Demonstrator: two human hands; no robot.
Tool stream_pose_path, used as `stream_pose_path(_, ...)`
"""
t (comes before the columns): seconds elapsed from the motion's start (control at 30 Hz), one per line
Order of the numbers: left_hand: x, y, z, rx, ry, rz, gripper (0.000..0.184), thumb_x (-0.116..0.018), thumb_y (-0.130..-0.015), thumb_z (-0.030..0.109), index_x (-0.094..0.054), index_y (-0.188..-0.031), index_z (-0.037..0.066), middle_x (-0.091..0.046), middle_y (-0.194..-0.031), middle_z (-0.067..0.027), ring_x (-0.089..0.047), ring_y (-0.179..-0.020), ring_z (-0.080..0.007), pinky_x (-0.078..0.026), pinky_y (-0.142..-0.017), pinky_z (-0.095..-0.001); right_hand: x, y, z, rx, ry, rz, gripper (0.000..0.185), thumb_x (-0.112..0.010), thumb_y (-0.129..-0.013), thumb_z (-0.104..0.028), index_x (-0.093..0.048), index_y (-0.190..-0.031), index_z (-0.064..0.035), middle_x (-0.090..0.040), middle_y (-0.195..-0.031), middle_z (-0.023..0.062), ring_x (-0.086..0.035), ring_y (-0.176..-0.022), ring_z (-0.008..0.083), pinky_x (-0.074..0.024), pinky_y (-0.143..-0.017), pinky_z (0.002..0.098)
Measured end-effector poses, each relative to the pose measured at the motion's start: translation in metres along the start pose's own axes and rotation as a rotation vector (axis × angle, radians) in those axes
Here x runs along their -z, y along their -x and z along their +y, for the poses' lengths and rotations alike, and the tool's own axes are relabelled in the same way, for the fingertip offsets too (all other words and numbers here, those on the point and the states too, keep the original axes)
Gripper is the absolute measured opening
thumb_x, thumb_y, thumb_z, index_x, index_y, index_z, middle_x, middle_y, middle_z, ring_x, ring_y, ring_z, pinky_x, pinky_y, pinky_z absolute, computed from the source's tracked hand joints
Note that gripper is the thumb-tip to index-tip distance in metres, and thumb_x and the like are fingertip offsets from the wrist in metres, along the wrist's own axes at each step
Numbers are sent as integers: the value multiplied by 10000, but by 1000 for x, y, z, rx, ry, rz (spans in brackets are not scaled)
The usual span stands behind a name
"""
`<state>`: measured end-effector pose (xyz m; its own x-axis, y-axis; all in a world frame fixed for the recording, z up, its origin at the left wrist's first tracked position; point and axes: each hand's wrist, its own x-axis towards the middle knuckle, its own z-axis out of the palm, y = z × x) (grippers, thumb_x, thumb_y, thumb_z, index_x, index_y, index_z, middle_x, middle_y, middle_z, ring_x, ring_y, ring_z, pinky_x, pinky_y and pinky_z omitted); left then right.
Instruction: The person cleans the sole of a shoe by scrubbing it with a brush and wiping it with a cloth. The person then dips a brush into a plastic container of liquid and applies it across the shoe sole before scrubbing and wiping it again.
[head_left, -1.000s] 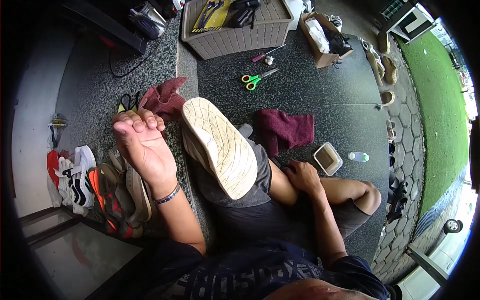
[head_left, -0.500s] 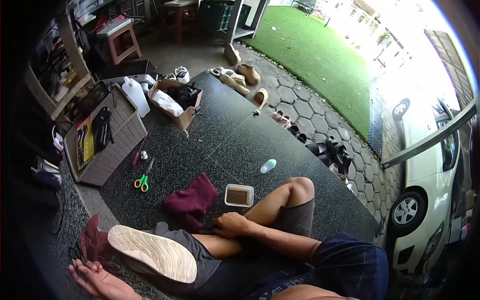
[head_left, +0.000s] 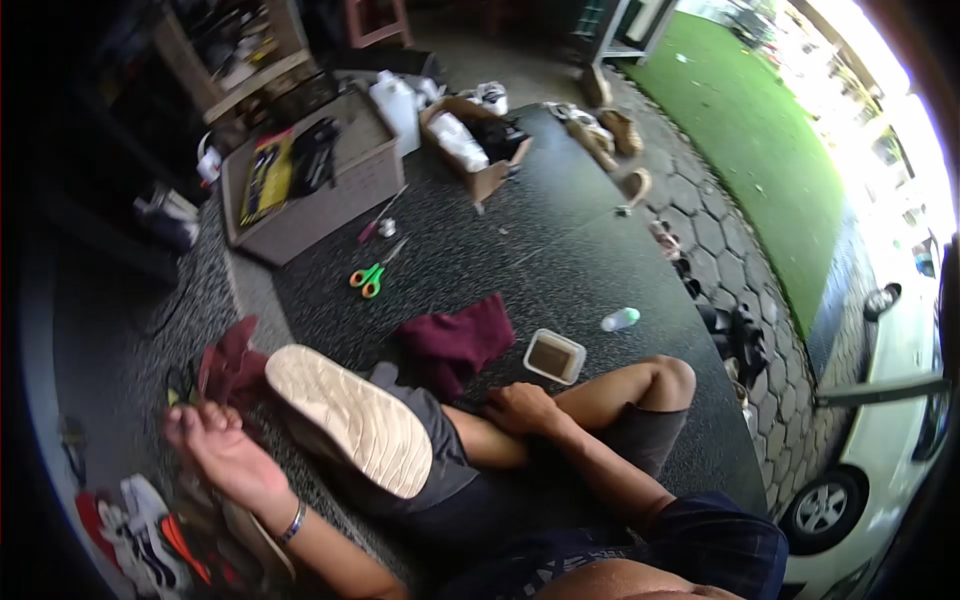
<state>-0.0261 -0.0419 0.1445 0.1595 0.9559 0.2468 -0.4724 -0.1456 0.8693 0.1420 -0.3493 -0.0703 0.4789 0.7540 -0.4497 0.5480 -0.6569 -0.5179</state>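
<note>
A shoe with a cream wavy sole point(head_left: 350, 420) lies sole-up across my lap, held by neither hand. My left hand point(head_left: 232, 455) is raised to its left, palm up, fingers loosely curled and apart, near a dark red cloth point(head_left: 232, 365). My right hand point(head_left: 525, 408) rests on my shin, fingers bent downward and partly hidden. Beyond my legs lie a maroon cloth point(head_left: 462, 340), a clear tub with brown contents point(head_left: 555, 357), a small bottle with a green cap point(head_left: 621, 320) and green-orange scissors point(head_left: 368, 280).
A grey storage box point(head_left: 330, 200) bears a yellow pack and black items. Near it are a cardboard box point(head_left: 488, 182), a white jug point(head_left: 397, 110) and a screwdriver point(head_left: 380, 217). Shoes point(head_left: 145, 530) lie at lower left; more footwear point(head_left: 745, 345) stands beyond the slab's right edge.
The head view has swung right, then partly back left. My left hand has lowered beside the shoe. My right hand stays on my leg, and the shoe remains on my lap.
</note>
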Motion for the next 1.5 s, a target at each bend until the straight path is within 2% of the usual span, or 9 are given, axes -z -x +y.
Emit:
stream_pose_path(0.23,-2,2,-3,-6,44,-77,264,-526,-923,57,-527,-1187,77,-481,-926,18,-483,-821,-108,-432,-726,-287,-5,-3,4,26,25,59,411,-619,-952,-456,-721,-1074,-77,-734,-875,235,-719,-852,433,-574,-766,548)
stream_pose_path(0.43,35,-1,-87,-27,-935,-270,487,-609,-1009,228,-463,-1388,-40,-588,-1258,-168,-564,-1177,-268,-433,-1068,-394,8,0,-7,56,-48,138,323,-628,-959,-365,-676,-1029,-53,-719,-950,234,-707,-936,417,-563,-813,531)
stream_pose_path(0.5,41,9,-103,205,-950,-315,602,-667,-989,257,-414,-1434,-59,-547,-1382,-264,-544,-1294,-335,-416,-1107,-434,9,-2,-5,113,-221,315,229,-624,-984,-241,-599,-978,-14,-669,-959,241,-669,-872,431,-519,-740,515)
stream_pose_path(0.7,61,12,-115,219,-766,-343,624,-681,-987,228,-395,-1464,-57,-538,-1403,-234,-548,-1292,-303,-433,-1106,-416,19,5,-12,-19,-825,502,237,-546,-1061,-208,-537,-967,9,-596,-677,182,-622,-592,320,-435,-551,456)
stream_pose_path(0.77,63,13,-113,289,-649,-343,634,-686,-984,228,-392,-1468,-57,-535,-1410,-226,-543,-1298,-293,-431,-1111,-414,52,24,-19,-113,-590,404,232,-518,-1059,-193,-562,-1010,30,-626,-766,185,-658,-669,353,-516,-623,452)
stream_pose_path(0.9,76,13,-120,214,-557,-292,587,-634,-976,206,-412,-1459,-43,-533,-1407,-210,-542,-1277,-285,-420,-1106,-413,60,33,23,427,514,955,157,-515,-1017,-108,-565,-1041,39,-572,-911,234,-612,-787,418,-468,-727,518)
stream_pose_path(1.03,77,10,-119,262,-534,-235,571,-607,-974,223,-438,-1451,-41,-531,-1389,-224,-546,-1235,-300,-428,-1074,-418,94,65,51,-44,-163,539,164,-578,-972,-89,-568,-1113,-6,-605,-1057,224,-633,-863,471,-505,-783,521)
stream_pose_path(1.13,75,11,-123,210,-574,-252,560,-603,-981,233,-447,-1443,-44,-531,-1379,-226,-548,-1224,-300,-432,-1065,-418,117,79,45,-296,124,382,222,-592,-965,-102,-582,-1181,-54,-621,-1098,207,-668,-970,442,-532,-803,546)
stream_pose_path(1.5,72,10,-120,284,-575,-231,573,-599,-976,218,-429,-1455,-47,-546,-1370,-243,-602,-1209,-315,-514,-1013,-413,105,58,72,-227,305,182,228,-628,-955,-144,-609,-1178,-100,-688,-1030,141,-710,-919,372,-559,-762,506)
